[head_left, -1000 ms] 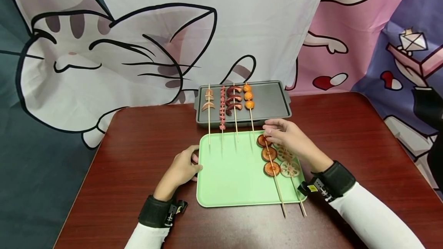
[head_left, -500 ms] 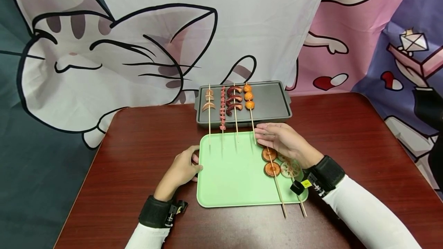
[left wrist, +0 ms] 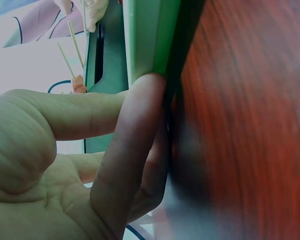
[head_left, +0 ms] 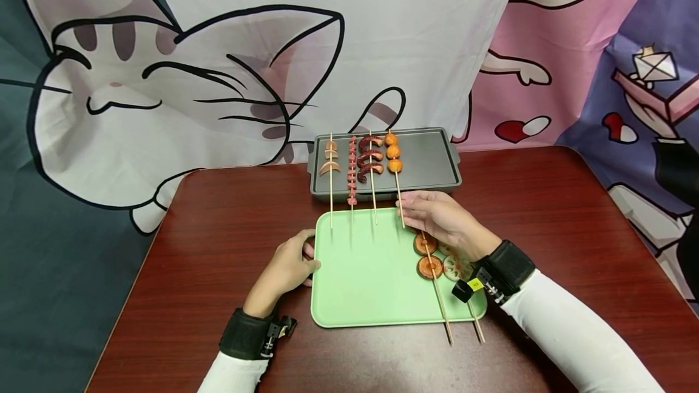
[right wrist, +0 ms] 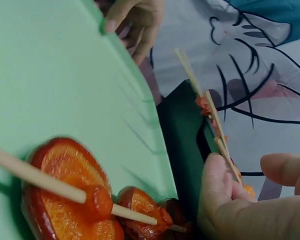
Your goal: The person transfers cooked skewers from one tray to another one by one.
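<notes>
While the thumb and fingers of the right hand (head_left: 441,217) stand apart about the bare near end of a wooden skewer of three round orange balls (head_left: 392,151), the left hand (head_left: 286,265) grips the left rim of a light green rectangular tray (head_left: 360,287), thumb on top. Whether the right fingers touch the stick, I cannot tell. Close to that hand, on the right of the green tray, lie a skewer of round brown mushroom slices (head_left: 429,267) and, right of it, a skewer of pale lotus-root slices (head_left: 451,268), partly hidden; both sticks overhang the near rim. Just beyond sits a dark grey rectangular metal baking pan (head_left: 428,159). On it, the ball skewer is rightmost of four, beside dark red curled pieces (head_left: 373,168), small pink pieces (head_left: 351,176) and tan crescents (head_left: 329,167). Reddish-brown wooden tabletop (head_left: 218,229) carries everything; behind hangs a cat-printed cloth (head_left: 426,29).
</notes>
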{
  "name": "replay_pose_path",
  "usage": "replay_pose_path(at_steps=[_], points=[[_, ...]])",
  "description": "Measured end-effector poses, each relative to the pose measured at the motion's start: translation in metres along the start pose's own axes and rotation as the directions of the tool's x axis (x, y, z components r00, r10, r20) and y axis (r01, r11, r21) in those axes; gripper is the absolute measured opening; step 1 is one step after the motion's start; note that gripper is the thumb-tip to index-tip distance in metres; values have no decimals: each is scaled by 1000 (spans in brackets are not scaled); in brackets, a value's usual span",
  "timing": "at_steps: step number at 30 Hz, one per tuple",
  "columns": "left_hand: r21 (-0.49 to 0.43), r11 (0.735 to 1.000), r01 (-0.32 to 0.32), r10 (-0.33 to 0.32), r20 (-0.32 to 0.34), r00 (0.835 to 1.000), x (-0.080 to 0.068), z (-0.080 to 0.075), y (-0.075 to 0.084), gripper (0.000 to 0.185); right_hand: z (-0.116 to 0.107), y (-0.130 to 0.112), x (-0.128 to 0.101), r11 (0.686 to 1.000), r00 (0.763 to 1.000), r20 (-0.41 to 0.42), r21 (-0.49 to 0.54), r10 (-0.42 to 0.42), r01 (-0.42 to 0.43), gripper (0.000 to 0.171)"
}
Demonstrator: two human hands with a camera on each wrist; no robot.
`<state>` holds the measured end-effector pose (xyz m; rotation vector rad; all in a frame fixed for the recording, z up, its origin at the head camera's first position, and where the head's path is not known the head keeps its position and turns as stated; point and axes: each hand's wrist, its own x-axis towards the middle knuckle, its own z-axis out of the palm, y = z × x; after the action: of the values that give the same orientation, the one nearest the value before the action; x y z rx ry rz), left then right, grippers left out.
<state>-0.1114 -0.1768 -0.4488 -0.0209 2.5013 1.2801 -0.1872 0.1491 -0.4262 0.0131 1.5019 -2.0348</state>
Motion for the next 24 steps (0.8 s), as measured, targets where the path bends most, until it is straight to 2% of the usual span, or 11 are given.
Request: replay_pose_path(at_steps=[9,18,24], points=[[3,1000,0,0,-4,1000,0,0,1,64,4,3,7,999,999,-33,-20,-29,28,51],[0,1000,3,-3,-3,1000,0,0,1,64,6,2,8,993,995,-86,-111,-59,49,48],[1,1000,-1,1,-8,1000,0,1,1,64,7,1,8,991,990,-121,-123,-70,55,47]])
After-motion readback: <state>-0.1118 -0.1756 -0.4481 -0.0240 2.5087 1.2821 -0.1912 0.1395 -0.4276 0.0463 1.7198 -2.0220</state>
